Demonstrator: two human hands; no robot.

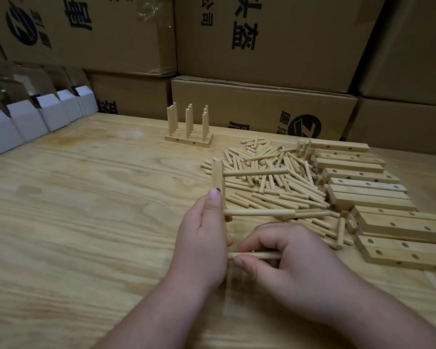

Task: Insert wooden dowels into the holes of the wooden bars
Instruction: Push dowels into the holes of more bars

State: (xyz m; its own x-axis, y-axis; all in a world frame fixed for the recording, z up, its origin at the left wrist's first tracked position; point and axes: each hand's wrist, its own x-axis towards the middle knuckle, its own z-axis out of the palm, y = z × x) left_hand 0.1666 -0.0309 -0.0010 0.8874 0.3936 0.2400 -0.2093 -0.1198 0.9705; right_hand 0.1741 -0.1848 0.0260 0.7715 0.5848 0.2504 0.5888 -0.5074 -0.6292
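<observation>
A wooden bar is held upright above the table by the left hand, whose fingers are wrapped around its lower part. Two dowels are seated in the bar and project to the right. A third dowel is pinched by the right hand, its left end at the bar's lower part. Loose dowels are piled beyond, with drilled bars stacked at right. Finished assemblies are seen at the far side.

Dowel pile lies mid-table — drilled bars right, boxes behind
</observation>
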